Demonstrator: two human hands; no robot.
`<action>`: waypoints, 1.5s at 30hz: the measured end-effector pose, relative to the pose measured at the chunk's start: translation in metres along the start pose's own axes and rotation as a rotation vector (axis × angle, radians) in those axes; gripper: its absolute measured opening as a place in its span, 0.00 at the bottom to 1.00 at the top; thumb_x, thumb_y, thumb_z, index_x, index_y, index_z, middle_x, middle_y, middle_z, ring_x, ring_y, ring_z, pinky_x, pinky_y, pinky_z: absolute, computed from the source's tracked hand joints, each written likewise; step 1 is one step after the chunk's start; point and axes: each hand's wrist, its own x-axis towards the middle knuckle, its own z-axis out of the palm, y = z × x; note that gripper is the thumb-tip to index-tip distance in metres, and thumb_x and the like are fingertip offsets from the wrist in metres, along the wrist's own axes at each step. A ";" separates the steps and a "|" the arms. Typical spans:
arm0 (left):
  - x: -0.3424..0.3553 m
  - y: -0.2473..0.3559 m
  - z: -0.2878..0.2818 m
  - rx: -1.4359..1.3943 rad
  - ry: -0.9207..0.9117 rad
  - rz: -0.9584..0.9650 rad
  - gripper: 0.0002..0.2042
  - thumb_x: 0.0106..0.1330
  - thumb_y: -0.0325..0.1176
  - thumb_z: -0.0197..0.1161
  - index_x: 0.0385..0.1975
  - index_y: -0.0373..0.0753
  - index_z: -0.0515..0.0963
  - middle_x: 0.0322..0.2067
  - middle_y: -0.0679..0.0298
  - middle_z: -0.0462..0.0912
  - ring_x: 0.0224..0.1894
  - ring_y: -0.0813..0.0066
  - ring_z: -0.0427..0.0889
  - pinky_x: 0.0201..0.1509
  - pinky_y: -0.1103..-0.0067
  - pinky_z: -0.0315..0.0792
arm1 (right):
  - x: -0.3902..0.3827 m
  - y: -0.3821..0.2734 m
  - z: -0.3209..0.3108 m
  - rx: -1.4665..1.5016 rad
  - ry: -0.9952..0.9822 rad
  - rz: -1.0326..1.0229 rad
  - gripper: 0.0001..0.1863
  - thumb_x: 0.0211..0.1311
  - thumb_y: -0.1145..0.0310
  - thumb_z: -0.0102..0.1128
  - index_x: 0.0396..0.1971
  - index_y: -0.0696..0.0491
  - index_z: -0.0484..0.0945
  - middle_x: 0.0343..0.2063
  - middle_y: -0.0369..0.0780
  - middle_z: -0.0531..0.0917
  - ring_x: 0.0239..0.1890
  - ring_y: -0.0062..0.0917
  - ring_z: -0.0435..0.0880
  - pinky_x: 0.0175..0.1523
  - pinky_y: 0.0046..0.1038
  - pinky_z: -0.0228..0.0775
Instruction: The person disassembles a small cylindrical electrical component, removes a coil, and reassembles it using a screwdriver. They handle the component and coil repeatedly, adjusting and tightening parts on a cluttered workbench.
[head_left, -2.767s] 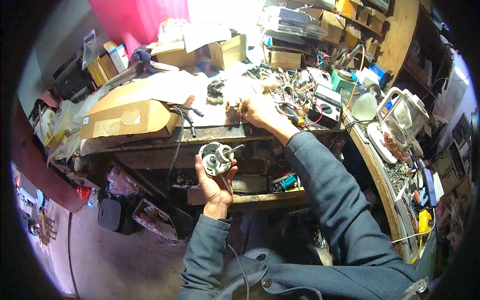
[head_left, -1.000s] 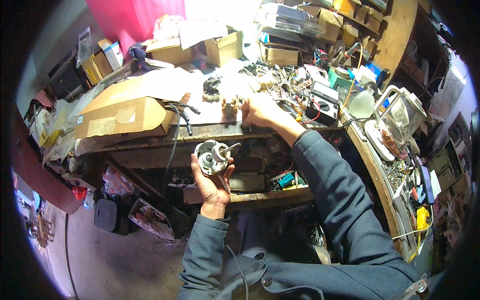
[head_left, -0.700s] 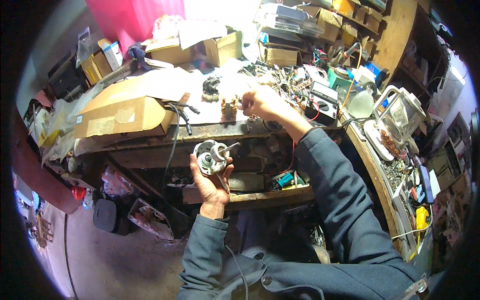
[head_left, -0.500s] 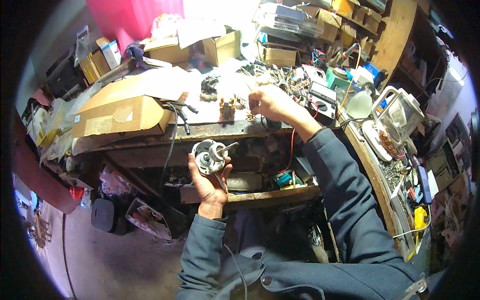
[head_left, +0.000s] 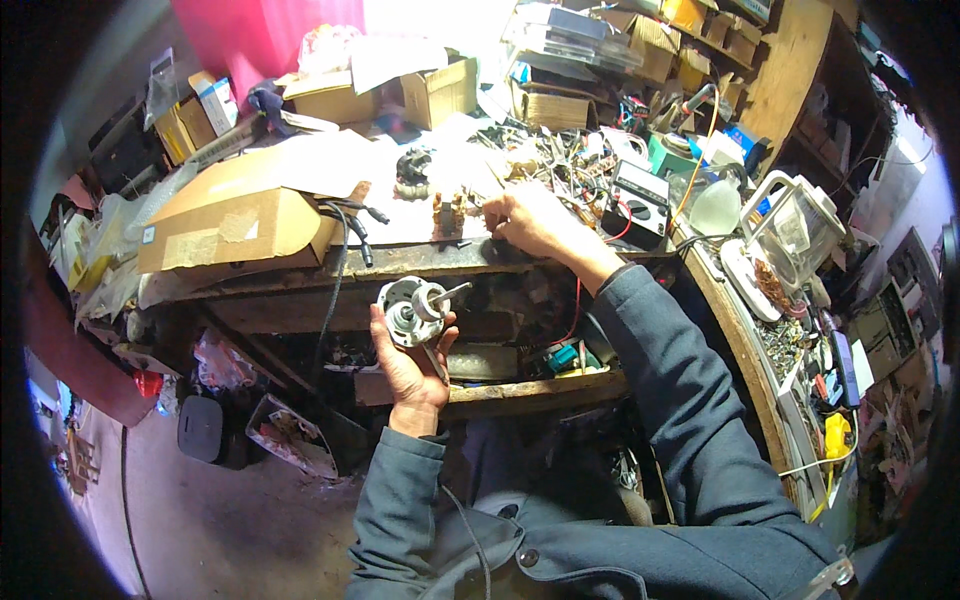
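Observation:
My left hand point(head_left: 415, 378) is closed round a pale metal motor end housing point(head_left: 412, 312), held up in front of the bench edge. A thin shaft points to the right out of its middle. At the bench's front, my right hand point(head_left: 532, 218) has its fingertips pinched low over the top; what they grip, if anything, is too small to make out. Just left of those fingertips stands a motor core with copper windings point(head_left: 448, 215). A dark, ring-shaped part point(head_left: 413, 175) sits behind it.
An opened cardboard box point(head_left: 240, 225) lies at the bench's left, black cables point(head_left: 358, 230) beside it. Right of my hand is a black meter point(head_left: 637, 200) with leads. Tools and loose parts point(head_left: 580, 160) crowd the back. A clear plastic jug point(head_left: 795, 225) stands farther right.
My right hand has moved slightly left and down, nearer the copper-wound core. My left hand still holds the motor housing, nearly in the same place.

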 end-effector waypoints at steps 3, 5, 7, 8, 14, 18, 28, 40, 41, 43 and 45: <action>0.000 0.001 0.000 -0.003 -0.004 -0.011 0.32 0.67 0.69 0.55 0.49 0.44 0.82 0.37 0.64 0.89 0.34 0.63 0.89 0.34 0.72 0.85 | 0.005 0.001 0.001 0.018 -0.042 0.017 0.10 0.51 0.70 0.67 0.35 0.49 0.87 0.29 0.45 0.88 0.35 0.37 0.88 0.43 0.36 0.79; 0.000 0.001 0.002 -0.006 -0.007 -0.026 0.32 0.67 0.69 0.55 0.49 0.44 0.82 0.37 0.64 0.89 0.34 0.63 0.89 0.34 0.72 0.85 | 0.005 0.007 0.001 0.007 -0.061 -0.005 0.11 0.50 0.69 0.68 0.36 0.48 0.87 0.30 0.43 0.88 0.35 0.36 0.88 0.43 0.36 0.79; 0.000 0.000 0.001 -0.006 -0.003 -0.021 0.32 0.67 0.69 0.55 0.49 0.44 0.82 0.37 0.64 0.89 0.33 0.63 0.89 0.34 0.72 0.85 | 0.005 0.010 0.000 -0.037 -0.096 -0.051 0.11 0.50 0.68 0.69 0.36 0.47 0.88 0.30 0.42 0.88 0.35 0.35 0.88 0.42 0.36 0.79; 0.000 0.000 0.001 -0.006 -0.001 -0.018 0.32 0.67 0.69 0.55 0.49 0.44 0.82 0.37 0.64 0.89 0.33 0.63 0.89 0.34 0.72 0.85 | 0.005 0.011 -0.001 -0.045 -0.087 -0.071 0.11 0.50 0.68 0.70 0.36 0.47 0.88 0.30 0.41 0.88 0.36 0.36 0.88 0.43 0.36 0.79; 0.000 0.000 -0.001 -0.002 0.000 -0.007 0.32 0.67 0.69 0.54 0.50 0.44 0.81 0.37 0.63 0.89 0.33 0.63 0.90 0.34 0.72 0.85 | 0.001 0.010 -0.007 -0.024 -0.131 -0.062 0.09 0.51 0.66 0.70 0.34 0.48 0.87 0.30 0.43 0.88 0.37 0.39 0.87 0.44 0.38 0.78; 0.001 -0.001 -0.001 -0.004 0.004 -0.017 0.33 0.67 0.69 0.54 0.50 0.44 0.81 0.37 0.63 0.89 0.33 0.62 0.90 0.34 0.71 0.85 | 0.003 0.014 -0.005 -0.064 -0.098 -0.044 0.07 0.54 0.66 0.69 0.32 0.49 0.86 0.30 0.45 0.87 0.37 0.41 0.87 0.44 0.41 0.78; -0.002 0.000 0.000 -0.020 0.014 -0.023 0.32 0.66 0.69 0.55 0.50 0.44 0.81 0.37 0.63 0.89 0.33 0.62 0.90 0.34 0.71 0.85 | 0.006 0.016 0.014 -0.068 0.129 -0.076 0.06 0.55 0.65 0.67 0.31 0.49 0.85 0.28 0.45 0.86 0.36 0.42 0.87 0.43 0.42 0.78; -0.004 0.001 -0.001 -0.015 0.004 -0.021 0.32 0.67 0.69 0.54 0.50 0.44 0.81 0.38 0.63 0.89 0.34 0.63 0.89 0.34 0.72 0.85 | 0.016 0.003 0.011 0.001 -0.068 0.098 0.09 0.50 0.67 0.71 0.33 0.50 0.85 0.30 0.45 0.87 0.38 0.41 0.87 0.45 0.39 0.78; -0.004 0.001 -0.001 -0.017 0.001 -0.023 0.32 0.67 0.69 0.54 0.50 0.44 0.81 0.38 0.63 0.89 0.34 0.63 0.89 0.34 0.72 0.85 | 0.017 0.004 0.011 0.014 -0.067 0.096 0.09 0.50 0.67 0.71 0.33 0.51 0.85 0.30 0.45 0.87 0.38 0.40 0.87 0.45 0.39 0.78; -0.005 0.001 0.000 -0.016 0.013 -0.024 0.32 0.67 0.69 0.54 0.51 0.44 0.81 0.38 0.63 0.89 0.34 0.62 0.89 0.33 0.72 0.85 | 0.018 0.005 0.011 0.040 -0.066 0.099 0.10 0.49 0.66 0.72 0.32 0.51 0.85 0.30 0.45 0.87 0.38 0.40 0.87 0.45 0.38 0.78; -0.005 0.000 -0.001 -0.014 0.020 -0.021 0.32 0.67 0.69 0.54 0.51 0.43 0.81 0.38 0.62 0.89 0.33 0.62 0.89 0.33 0.71 0.86 | 0.019 0.005 0.010 0.035 -0.079 0.109 0.10 0.48 0.67 0.73 0.32 0.51 0.85 0.29 0.44 0.87 0.37 0.39 0.87 0.44 0.37 0.78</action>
